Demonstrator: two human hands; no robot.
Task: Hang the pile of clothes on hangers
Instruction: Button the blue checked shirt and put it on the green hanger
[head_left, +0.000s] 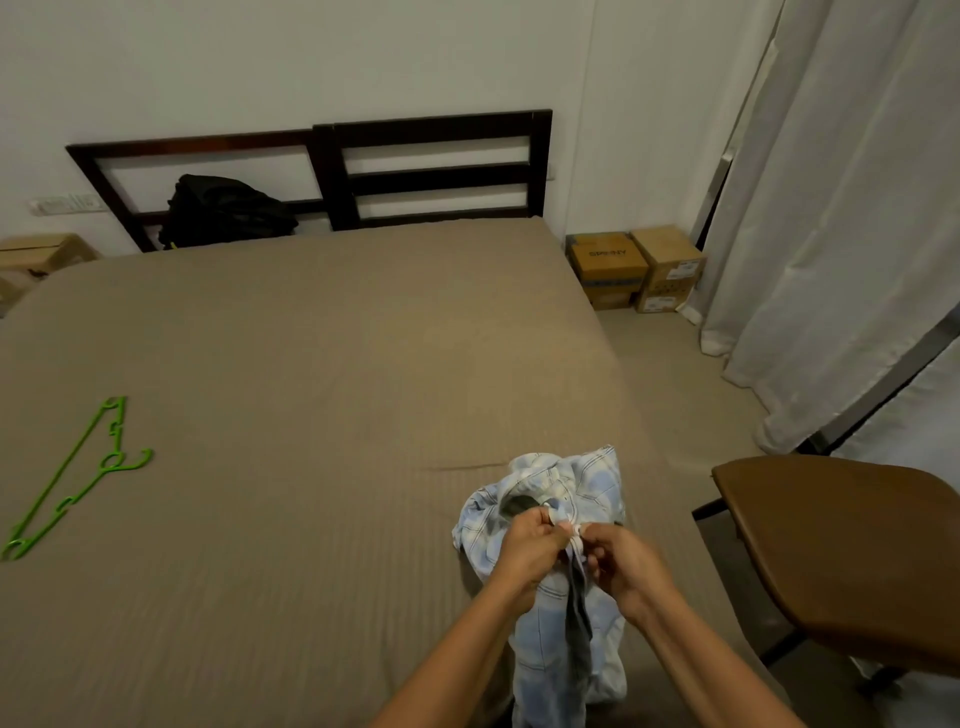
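Observation:
A light blue checked shirt (582, 488) lies crumpled at the near right of the bed (322, 364). My left hand (527, 553) and my right hand (626, 564) meet over its front and each pinches the fabric near the placket, close to the collar. The lower part of the shirt trails toward me between my forearms. A green plastic hanger (72, 478) lies flat on the bed far to the left, well away from both hands.
A black bag (223, 210) leans against the dark wooden headboard (436, 171). A brown chair seat (852, 545) stands close on the right. Cardboard boxes (636, 267) sit on the floor by white curtains (831, 234).

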